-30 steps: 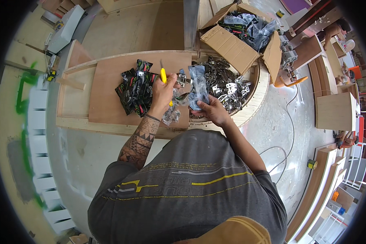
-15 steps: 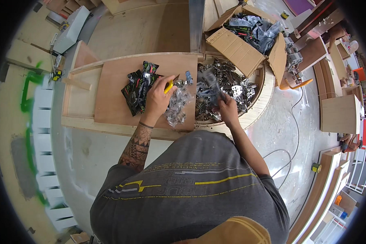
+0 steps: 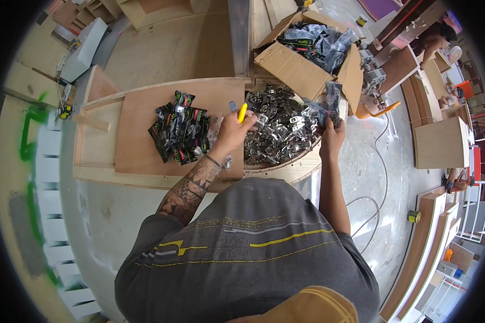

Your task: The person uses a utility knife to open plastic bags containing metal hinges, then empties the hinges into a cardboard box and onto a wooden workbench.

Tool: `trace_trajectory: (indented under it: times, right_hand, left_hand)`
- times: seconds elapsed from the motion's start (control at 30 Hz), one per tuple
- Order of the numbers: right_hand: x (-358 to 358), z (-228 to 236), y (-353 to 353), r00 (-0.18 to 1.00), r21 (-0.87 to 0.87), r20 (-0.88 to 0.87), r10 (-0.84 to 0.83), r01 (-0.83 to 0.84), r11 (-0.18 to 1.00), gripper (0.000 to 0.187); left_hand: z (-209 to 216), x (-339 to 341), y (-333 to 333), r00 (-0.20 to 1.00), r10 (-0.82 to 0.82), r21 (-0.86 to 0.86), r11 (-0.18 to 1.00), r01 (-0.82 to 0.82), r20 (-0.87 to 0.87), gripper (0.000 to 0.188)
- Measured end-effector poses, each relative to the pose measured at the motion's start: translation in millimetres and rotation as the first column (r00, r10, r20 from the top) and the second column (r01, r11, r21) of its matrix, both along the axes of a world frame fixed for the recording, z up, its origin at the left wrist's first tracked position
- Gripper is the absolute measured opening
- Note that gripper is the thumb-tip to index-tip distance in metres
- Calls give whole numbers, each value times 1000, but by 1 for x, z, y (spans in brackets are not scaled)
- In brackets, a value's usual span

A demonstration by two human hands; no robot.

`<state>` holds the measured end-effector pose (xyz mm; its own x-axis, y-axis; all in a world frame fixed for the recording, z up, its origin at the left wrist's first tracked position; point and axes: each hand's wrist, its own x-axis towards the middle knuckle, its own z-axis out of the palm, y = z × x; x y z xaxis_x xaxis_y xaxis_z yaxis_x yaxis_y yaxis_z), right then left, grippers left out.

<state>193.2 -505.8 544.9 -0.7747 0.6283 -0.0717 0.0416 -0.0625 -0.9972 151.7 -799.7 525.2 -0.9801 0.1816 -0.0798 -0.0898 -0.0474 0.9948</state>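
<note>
My left hand (image 3: 233, 133) is closed around a yellow utility knife (image 3: 242, 112), at the left edge of a heap of metal cabinet hinges (image 3: 277, 126). My right hand (image 3: 333, 134) grips a dark plastic packet (image 3: 333, 99), held up at the heap's right side, in front of the cardboard box. What the packet contains cannot be made out. Several shiny black packets (image 3: 180, 129) are piled on the brown board (image 3: 132, 124), left of my left hand. Crumpled clear plastic bags (image 3: 227, 162) lie partly hidden under my left wrist.
An open cardboard box (image 3: 293, 67) full of dark packets stands beyond the hinges. A curved wooden rim (image 3: 307, 161) bounds the heap on the right. A hose (image 3: 385, 177) runs over the floor at right, near a small tin (image 3: 414, 216). Other people are at far right.
My right hand has carried the dark packet from above the hinges to the right, toward the box. My left hand with the knife has shifted right, from the clear bags to the hinges.
</note>
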Motion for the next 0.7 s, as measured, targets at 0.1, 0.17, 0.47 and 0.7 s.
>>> trace_trajectory:
  times: [0.1,0.17,0.47,0.7]
  right_hand:
    - [-10,10,21,988,35,-135,-80,85,996,17]
    - [-26,16,36,988,108,-140,-72,88,990,24]
    - [-183,33,90,967,885,-230,-109,254,390,35]
    - [-276,-47,144,685,674,729,-20,-722,-158,42]
  left_hand:
    - [-25,-8,24,990,-127,-144,980,135,65,32]
    - [-49,-11,31,987,-149,-160,974,158,63,31]
    - [10,10,-31,996,-23,-110,994,13,-91,35]
    - [46,86,-168,818,575,-193,803,-565,-5,35]
